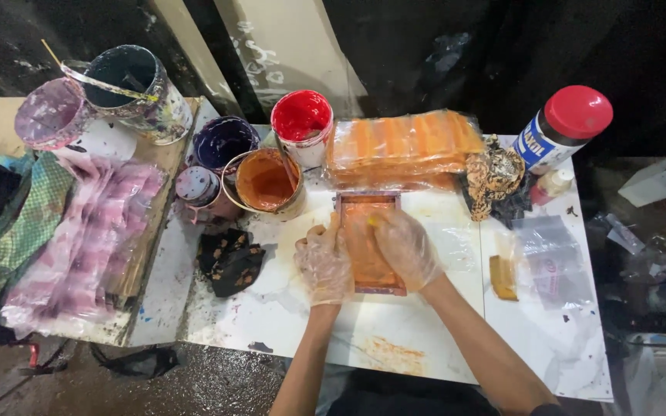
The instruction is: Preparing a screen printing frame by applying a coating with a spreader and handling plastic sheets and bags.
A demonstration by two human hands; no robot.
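A small wooden-framed printing screen [369,202], smeared with orange ink, lies flat on the white table [395,331]. Both my hands wear thin clear plastic gloves. My left hand [323,264] presses on the frame's left edge. Resting on the screen's right side is my right hand [406,245], fingers curled over it; whether it grips a tool underneath is hidden. A can of orange paint [265,181] stands just to the upper left of the screen.
Red [302,117], purple [223,142], dark teal [129,75] and pink [49,112] paint cans crowd the back left. An orange plastic bag stack [402,146], stained rags [492,177], a red-capped bottle [566,127], a black rag [230,260] and pink bags [90,239] surround the screen.
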